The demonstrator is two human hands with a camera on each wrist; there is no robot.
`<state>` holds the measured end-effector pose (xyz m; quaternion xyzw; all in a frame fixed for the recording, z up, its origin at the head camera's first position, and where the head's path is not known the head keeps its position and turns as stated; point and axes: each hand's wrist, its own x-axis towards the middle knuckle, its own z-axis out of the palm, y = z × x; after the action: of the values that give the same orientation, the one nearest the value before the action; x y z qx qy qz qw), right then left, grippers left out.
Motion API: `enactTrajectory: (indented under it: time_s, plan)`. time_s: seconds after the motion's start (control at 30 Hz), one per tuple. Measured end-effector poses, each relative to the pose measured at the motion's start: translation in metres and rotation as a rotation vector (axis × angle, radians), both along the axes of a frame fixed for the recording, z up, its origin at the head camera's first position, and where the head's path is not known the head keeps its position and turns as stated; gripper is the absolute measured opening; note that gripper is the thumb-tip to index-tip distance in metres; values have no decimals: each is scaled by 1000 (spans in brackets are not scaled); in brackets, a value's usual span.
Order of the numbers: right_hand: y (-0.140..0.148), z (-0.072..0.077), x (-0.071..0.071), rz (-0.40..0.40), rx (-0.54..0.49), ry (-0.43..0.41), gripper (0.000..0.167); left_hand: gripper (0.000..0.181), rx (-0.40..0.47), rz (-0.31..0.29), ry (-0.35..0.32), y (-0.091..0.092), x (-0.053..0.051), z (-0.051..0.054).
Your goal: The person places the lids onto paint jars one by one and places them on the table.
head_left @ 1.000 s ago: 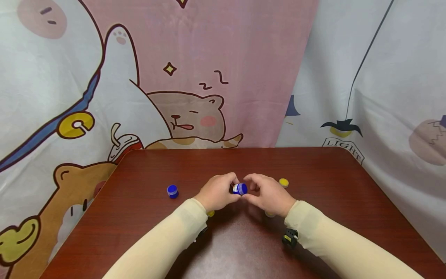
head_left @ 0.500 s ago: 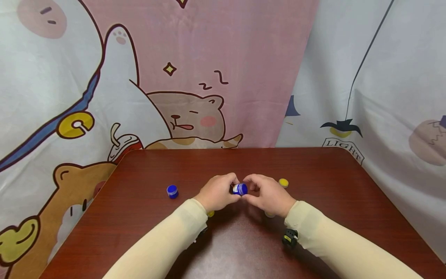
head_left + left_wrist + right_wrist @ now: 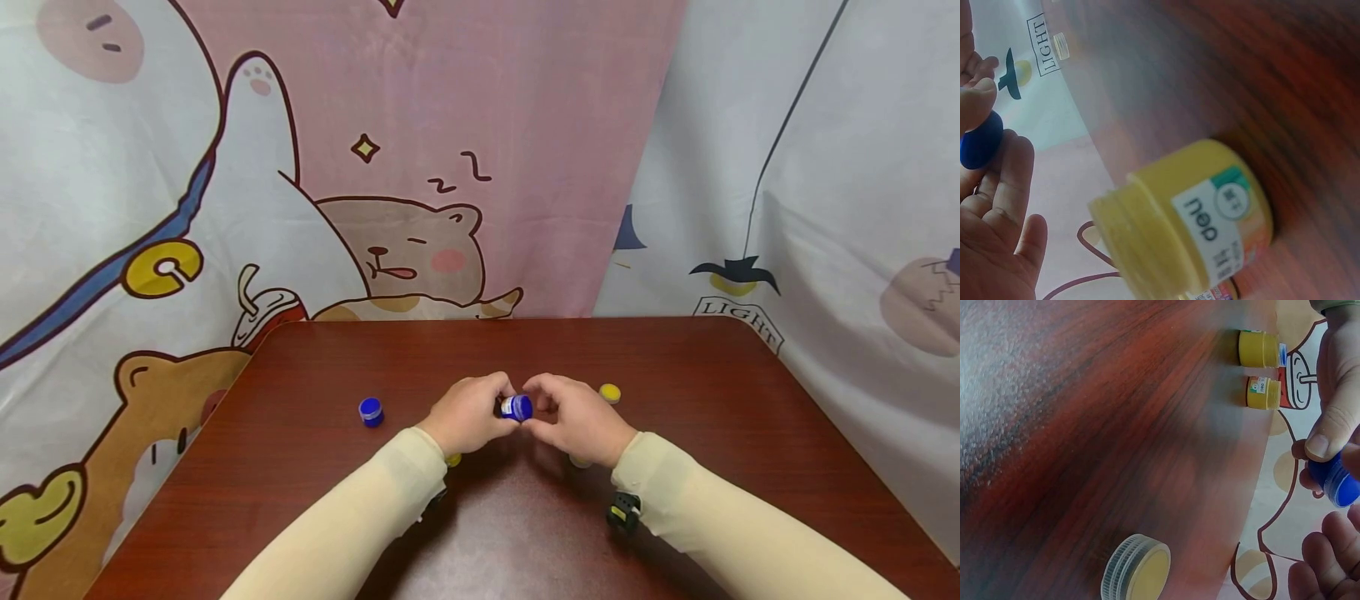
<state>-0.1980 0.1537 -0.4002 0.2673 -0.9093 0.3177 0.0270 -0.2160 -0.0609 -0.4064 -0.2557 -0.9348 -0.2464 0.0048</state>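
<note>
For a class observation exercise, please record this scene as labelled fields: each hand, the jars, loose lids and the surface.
Left hand: holds a blue jar, tipped sideways
Held jar's lid: on, facing the right hand
Right hand: beside that lid, fingers curved; contact unclear
Second blue jar: standing on the left
Two yellow jars: standing, lids off
Yellow lid: lying flat beyond the right hand
Surface: reddish-brown table
</note>
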Motion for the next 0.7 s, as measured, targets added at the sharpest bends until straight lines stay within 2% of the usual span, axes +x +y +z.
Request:
enactTrajectory:
  time_s: [0.23, 0.47, 0.7]
  plan:
    - [0, 0, 0, -10, 1, -7, 27, 28, 7, -2, -3, 0, 0, 0]
    - [0, 0, 0, 3, -3, 2, 36, 28, 3, -7, 11, -1, 1, 0]
    - [-1, 1, 1, -10, 0, -1, 28, 28, 6, -17, 18, -2, 0, 0]
